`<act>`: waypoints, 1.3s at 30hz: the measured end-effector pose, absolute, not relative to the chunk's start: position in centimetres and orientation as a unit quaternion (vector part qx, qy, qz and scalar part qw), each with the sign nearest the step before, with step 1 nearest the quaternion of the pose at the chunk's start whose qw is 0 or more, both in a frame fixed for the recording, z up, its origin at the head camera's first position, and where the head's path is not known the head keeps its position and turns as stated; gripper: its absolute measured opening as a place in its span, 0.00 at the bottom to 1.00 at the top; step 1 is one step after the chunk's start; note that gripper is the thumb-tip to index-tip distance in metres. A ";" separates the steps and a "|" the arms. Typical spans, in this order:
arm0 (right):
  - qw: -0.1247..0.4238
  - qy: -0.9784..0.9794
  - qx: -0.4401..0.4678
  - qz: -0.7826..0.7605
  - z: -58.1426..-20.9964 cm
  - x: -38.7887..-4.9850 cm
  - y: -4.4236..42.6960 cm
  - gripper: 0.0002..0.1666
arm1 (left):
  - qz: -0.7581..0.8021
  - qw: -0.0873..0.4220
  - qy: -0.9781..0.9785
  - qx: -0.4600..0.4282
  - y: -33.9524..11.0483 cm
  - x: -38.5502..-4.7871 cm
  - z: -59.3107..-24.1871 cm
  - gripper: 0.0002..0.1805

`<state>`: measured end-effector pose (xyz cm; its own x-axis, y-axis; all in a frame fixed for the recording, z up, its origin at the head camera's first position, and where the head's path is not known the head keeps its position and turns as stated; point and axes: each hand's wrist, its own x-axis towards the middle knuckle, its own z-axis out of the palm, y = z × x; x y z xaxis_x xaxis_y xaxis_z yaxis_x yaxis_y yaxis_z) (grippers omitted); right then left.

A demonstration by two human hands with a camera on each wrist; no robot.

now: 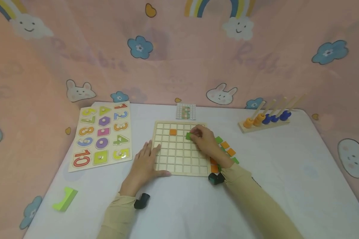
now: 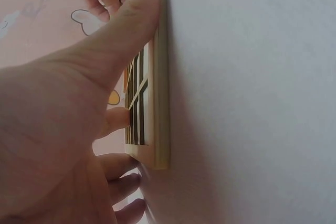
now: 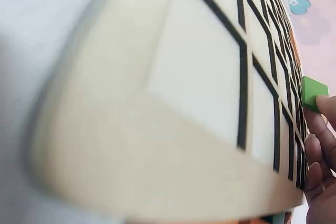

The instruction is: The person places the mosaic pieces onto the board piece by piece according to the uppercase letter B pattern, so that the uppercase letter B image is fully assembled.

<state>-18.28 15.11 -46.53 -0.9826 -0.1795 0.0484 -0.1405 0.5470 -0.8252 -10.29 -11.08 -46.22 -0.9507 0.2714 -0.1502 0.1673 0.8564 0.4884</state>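
Observation:
A wooden grid board (image 1: 181, 163) lies flat on the white table, with one orange tile (image 1: 173, 132) in a cell of its upper part. My right hand (image 1: 205, 141) pinches a green tile (image 3: 313, 92) between thumb and fingers over the board's upper right cells. At the board's lower left corner, my left hand (image 1: 143, 166) rests with fingers fairly straight. Its thumb (image 2: 131, 17) lies along the near edge, and one finger touches the board's top. Beside the board's right edge, partly hidden under my right forearm, are several orange (image 1: 231, 152) and green tiles (image 1: 218, 139).
A small printed pattern card (image 1: 185, 111) lies behind the board. On the left are a number-and-shape puzzle board (image 1: 100, 136) and a light green block (image 1: 65, 199). A wooden peg stand with orange and blue beads (image 1: 266, 121) stands at the back right.

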 end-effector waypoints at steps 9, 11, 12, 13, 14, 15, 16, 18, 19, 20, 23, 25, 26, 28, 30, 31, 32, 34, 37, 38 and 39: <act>0.028 0.880 -0.079 -0.467 -46.7 -19.7 13.2 0.08 | 0.234 0.114 0.959 0.115 -11.2 -10.2 -46.1 0.63; 0.030 0.879 -0.078 -0.469 -46.6 -19.9 12.9 0.08 | 0.234 0.113 0.959 0.116 -11.2 -10.2 -46.1 0.63; 0.029 0.880 -0.079 -0.468 -46.6 -20.0 12.8 0.08 | 0.234 0.112 0.959 0.117 -11.2 -10.3 -46.1 0.63; 0.029 0.881 -0.079 -0.466 -46.7 -20.2 12.7 0.08 | 0.235 0.114 0.958 0.117 -11.2 -10.3 -46.1 0.63; 0.028 0.881 -0.080 -0.465 -46.7 -20.3 12.6 0.08 | 0.236 0.113 0.958 0.118 -11.2 -10.3 -46.2 0.63; 0.029 0.882 -0.081 -0.464 -46.7 -20.4 12.6 0.08 | 0.235 0.113 0.958 0.119 -11.2 -10.3 -46.2 0.62; 0.030 0.882 -0.083 -0.464 -46.7 -20.4 12.5 0.08 | 0.235 0.110 0.958 0.121 -11.2 -10.3 -46.2 0.62; 0.030 0.884 -0.087 -0.459 -46.8 -20.6 12.4 0.08 | 0.233 0.108 0.959 0.123 -11.3 -10.3 -46.2 0.62; 0.032 0.884 -0.089 -0.458 -46.9 -20.7 12.3 0.08 | 0.232 0.109 0.959 0.123 -11.3 -10.2 -46.2 0.62; 0.033 0.884 -0.091 -0.458 -46.9 -20.7 12.3 0.08 | 0.230 0.109 0.959 0.123 -11.3 -10.2 -46.2 0.62; 0.031 0.887 -0.099 -0.449 -46.9 -20.8 12.2 0.08 | 0.228 0.110 0.960 0.122 -11.3 -10.2 -46.2 0.62; 0.031 0.889 -0.102 -0.444 -46.8 -20.8 12.1 0.08 | 0.229 0.112 0.959 0.121 -11.3 -10.2 -46.2 0.63; 0.029 0.892 -0.104 -0.440 -46.8 -20.8 12.1 0.08 | 0.229 0.112 0.959 0.120 -11.3 -10.2 -46.2 0.63; 0.029 0.894 -0.105 -0.434 -46.7 -20.7 12.0 0.09 | 0.230 0.113 0.959 0.119 -11.3 -10.2 -46.2 0.63; 0.031 0.896 -0.105 -0.430 -46.5 -20.6 11.9 0.10 | 0.230 0.112 0.959 0.119 -11.3 -10.2 -46.1 0.63; 0.032 0.896 -0.105 -0.429 -46.4 -20.6 11.9 0.11 | 0.230 0.110 0.960 0.119 -11.3 -10.2 -46.1 0.63; 0.033 0.897 -0.106 -0.429 -46.4 -20.5 11.9 0.11 | 0.230 0.109 0.960 0.119 -11.3 -10.2 -46.2 0.62; 0.034 0.896 -0.107 -0.430 -46.3 -20.4 11.9 0.12 | 0.230 0.105 0.960 0.120 -11.3 -10.2 -46.2 0.62; 0.029 0.895 -0.112 -0.431 -46.5 -20.3 12.2 0.12 | 0.230 0.104 0.960 0.120 -11.2 -10.2 -46.3 0.62; 0.028 0.895 -0.116 -0.430 -46.5 -20.3 12.4 0.13 | 0.230 0.105 0.960 0.119 -11.2 -10.2 -46.3 0.62; 0.026 0.896 -0.119 -0.428 -46.6 -20.3 12.7 0.13 | 0.231 0.105 0.960 0.119 -11.2 -10.3 -46.4 0.62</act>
